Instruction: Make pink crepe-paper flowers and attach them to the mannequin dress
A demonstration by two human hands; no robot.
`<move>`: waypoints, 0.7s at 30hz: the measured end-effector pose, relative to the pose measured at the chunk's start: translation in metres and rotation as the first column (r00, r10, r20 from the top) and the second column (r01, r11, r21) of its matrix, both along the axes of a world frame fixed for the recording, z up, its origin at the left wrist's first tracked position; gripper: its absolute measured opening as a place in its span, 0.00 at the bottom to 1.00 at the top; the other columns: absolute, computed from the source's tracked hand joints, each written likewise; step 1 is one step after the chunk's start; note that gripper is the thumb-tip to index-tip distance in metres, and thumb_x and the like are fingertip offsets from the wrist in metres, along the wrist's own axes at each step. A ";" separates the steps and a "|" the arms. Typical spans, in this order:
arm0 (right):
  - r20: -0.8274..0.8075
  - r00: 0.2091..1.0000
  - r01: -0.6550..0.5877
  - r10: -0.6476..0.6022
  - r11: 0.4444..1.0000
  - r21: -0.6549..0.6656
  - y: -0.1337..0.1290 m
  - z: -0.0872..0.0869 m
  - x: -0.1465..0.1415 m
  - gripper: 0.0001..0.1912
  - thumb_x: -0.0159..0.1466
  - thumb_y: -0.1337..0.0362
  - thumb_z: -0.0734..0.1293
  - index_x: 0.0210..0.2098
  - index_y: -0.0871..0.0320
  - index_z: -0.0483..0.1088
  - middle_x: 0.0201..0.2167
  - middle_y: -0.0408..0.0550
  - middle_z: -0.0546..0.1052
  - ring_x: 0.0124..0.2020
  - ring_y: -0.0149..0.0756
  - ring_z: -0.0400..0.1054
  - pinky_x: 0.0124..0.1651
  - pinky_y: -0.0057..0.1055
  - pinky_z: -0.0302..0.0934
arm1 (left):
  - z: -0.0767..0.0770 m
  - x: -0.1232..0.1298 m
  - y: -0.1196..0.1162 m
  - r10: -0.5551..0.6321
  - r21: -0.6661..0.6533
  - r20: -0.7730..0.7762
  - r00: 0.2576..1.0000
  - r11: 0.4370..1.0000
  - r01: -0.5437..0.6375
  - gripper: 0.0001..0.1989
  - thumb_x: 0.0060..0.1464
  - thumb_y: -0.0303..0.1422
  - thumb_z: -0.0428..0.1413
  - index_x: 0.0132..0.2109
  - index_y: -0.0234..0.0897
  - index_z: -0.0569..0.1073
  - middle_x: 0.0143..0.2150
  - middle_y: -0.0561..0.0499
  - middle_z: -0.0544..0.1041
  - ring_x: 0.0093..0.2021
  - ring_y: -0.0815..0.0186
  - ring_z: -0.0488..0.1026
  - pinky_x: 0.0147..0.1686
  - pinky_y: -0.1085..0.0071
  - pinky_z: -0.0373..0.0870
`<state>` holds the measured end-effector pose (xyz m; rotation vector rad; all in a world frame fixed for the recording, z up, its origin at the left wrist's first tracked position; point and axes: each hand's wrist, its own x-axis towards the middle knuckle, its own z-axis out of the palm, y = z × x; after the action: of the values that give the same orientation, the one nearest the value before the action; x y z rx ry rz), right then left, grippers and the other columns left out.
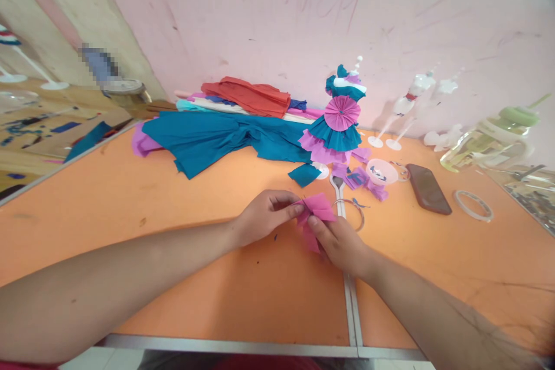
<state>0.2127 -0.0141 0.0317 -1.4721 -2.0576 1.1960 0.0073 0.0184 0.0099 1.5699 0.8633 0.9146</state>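
Both my hands meet over the front of the orange table, on a small piece of pink crepe paper [318,206]. My left hand [266,215] pinches the paper's left edge between thumb and fingers. My right hand [340,241] grips it from the right, thumb on top; a strip of it hangs below. Behind them stands a small mannequin [342,113] dressed in teal and purple paper layers, with a pink pleated rosette on its front. Scissors [337,181] lie just beyond my hands, partly hidden.
Teal crepe paper [208,139] spreads across the back left, with folded red paper [247,95] behind it. To the right are a pink bowl [381,172], a phone [429,189], a tape roll [473,205] and a bottle [489,136]. White figures [410,101] stand near the wall.
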 end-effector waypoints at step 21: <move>0.597 0.801 -0.215 0.039 0.950 0.226 0.009 0.006 0.007 0.26 0.72 0.48 0.53 0.29 0.57 0.70 0.24 0.48 0.71 0.25 0.35 0.64 0.27 0.32 0.49 | -0.008 -0.029 0.048 0.457 0.062 -0.072 0.887 0.889 -0.453 0.23 0.61 0.47 0.56 0.52 0.33 0.77 0.39 0.45 0.82 0.36 0.61 0.77 0.33 0.69 0.72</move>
<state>0.2199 -0.0046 0.0379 -1.7235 -2.6290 0.4566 -0.0215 0.0661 0.0021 1.4745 1.3169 1.2103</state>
